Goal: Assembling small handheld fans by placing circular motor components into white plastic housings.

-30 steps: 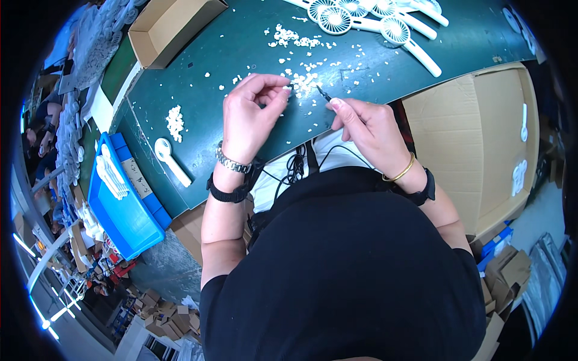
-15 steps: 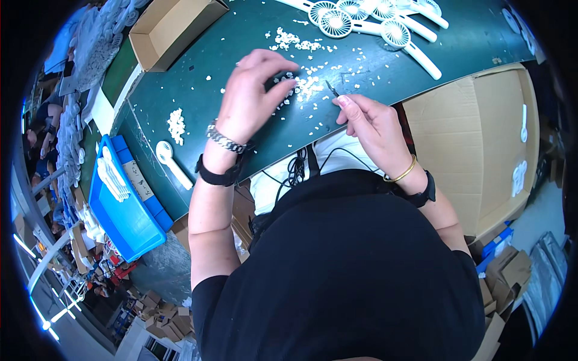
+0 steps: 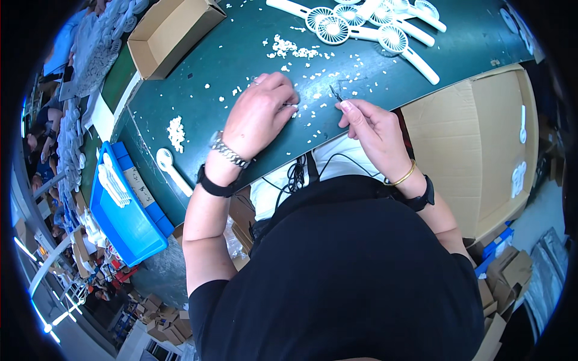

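My left hand (image 3: 260, 114) rests on the green table with its fingers curled in toward the thumb. Small white plastic pieces (image 3: 293, 107) show at its fingertips; the rest of what lies under the palm is hidden. In a pinch between thumb and fingers, my right hand (image 3: 374, 127) holds a thin dark pointed tool (image 3: 336, 94), tip up and away from me. It is too small to tell whether this is tweezers or a blade. Loose white bits (image 3: 291, 49) lie scattered beyond both hands, and a small heap (image 3: 176, 133) sits to the left.
White handheld fan parts (image 3: 394, 39) with round grilles pile up at the far right. One white fan-shaped part (image 3: 174, 171) lies near the left edge. A blue bin (image 3: 135, 231) holds white parts. Open cardboard boxes stand far left (image 3: 144, 57) and right (image 3: 445, 138).
My left hand has drawn closer to me and its fingers have curled in from a wider spread, over the white pieces. My right hand keeps the dark tool, nearly still.
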Tool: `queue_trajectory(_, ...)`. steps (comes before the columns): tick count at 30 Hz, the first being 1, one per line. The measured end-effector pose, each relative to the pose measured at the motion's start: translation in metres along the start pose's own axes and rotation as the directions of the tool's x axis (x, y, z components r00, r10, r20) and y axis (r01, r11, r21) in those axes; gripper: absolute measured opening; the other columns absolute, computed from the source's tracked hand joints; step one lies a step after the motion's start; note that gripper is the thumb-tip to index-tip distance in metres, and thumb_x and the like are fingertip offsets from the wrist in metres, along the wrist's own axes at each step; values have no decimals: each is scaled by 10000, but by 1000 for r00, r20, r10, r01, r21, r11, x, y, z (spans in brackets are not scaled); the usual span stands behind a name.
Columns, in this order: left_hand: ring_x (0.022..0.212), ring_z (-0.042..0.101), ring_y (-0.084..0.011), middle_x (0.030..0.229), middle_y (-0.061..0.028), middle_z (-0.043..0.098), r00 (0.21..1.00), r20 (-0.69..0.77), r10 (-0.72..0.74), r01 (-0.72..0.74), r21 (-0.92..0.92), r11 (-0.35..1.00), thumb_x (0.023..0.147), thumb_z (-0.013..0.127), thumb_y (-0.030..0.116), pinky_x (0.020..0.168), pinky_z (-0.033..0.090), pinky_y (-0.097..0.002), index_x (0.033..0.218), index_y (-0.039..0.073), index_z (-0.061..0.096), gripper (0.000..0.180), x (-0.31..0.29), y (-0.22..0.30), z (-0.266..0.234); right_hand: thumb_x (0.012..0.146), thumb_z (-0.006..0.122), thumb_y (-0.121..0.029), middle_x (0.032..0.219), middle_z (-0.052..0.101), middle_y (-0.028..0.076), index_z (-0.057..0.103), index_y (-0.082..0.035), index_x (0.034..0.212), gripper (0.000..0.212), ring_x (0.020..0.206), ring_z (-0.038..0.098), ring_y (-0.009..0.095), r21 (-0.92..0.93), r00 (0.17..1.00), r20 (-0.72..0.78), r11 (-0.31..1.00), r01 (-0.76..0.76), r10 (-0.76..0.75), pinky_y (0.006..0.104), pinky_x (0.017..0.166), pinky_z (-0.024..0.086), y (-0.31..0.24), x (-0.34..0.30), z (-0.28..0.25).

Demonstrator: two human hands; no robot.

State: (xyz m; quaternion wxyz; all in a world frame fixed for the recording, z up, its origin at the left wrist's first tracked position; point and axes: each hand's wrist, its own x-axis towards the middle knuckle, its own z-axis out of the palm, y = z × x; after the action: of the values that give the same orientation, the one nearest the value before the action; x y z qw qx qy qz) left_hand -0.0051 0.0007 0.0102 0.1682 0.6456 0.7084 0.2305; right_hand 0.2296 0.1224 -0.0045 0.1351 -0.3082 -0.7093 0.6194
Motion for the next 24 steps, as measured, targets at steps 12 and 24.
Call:
queue_trajectory(12,1019,686,-344,1163,-134,675,952,-301,-51,92,123,988,948,726,86,922,564,-396,1270,73,745,324,45,-59,5,1129,583,-278,856,688,20,744,41,1208,365,711,571,64,30,999,27,999,-24,23,230,678,483,-1,-1,3)
queue_trajectory(24,845,730,-240,1025,-107,710,919,-295,-261,216,-176,960,963,726,67,784,581,-347,1162,28,759,206,-1,-31,0,1126,587,-309,858,694,23,743,40,1206,391,711,571,62,63,997,22,995,-75,73,231,683,490,-1,0,3)
